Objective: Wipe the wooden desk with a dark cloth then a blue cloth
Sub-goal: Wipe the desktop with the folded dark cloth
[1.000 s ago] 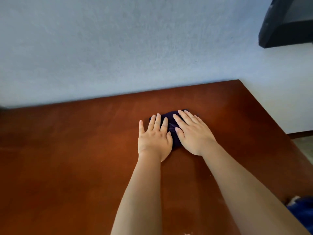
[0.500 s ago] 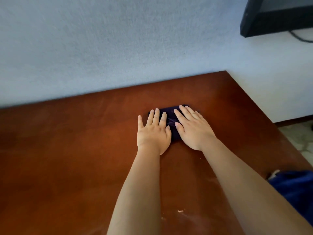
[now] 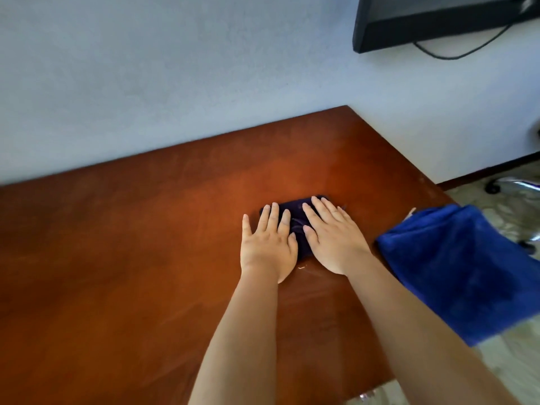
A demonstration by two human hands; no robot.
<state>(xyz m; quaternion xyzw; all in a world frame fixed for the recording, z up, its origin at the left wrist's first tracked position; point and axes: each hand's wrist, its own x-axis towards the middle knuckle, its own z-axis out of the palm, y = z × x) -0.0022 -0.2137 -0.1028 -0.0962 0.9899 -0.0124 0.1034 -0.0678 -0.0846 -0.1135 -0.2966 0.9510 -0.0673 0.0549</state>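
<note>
A small dark cloth (image 3: 295, 213) lies on the reddish-brown wooden desk (image 3: 131, 258), mostly covered by both hands. My left hand (image 3: 267, 247) presses flat on its left part with straight fingers. Beside it, my right hand (image 3: 333, 238) lies flat on the right part, fingers spread forward. A bright blue cloth (image 3: 467, 267) hangs over the desk's right edge, just right of my right forearm.
A pale wall (image 3: 175, 83) runs along the desk's far edge. A black monitor (image 3: 438, 19) with a cable sits at the upper right. Chair castors (image 3: 493, 187) stand on the floor beyond the desk's right edge. A tiny crumb (image 3: 301, 267) lies below the dark cloth.
Both hands have drawn the dark cloth toward me across the desk. My view has tipped down and to the right, bringing more of the blue cloth and the floor into sight.
</note>
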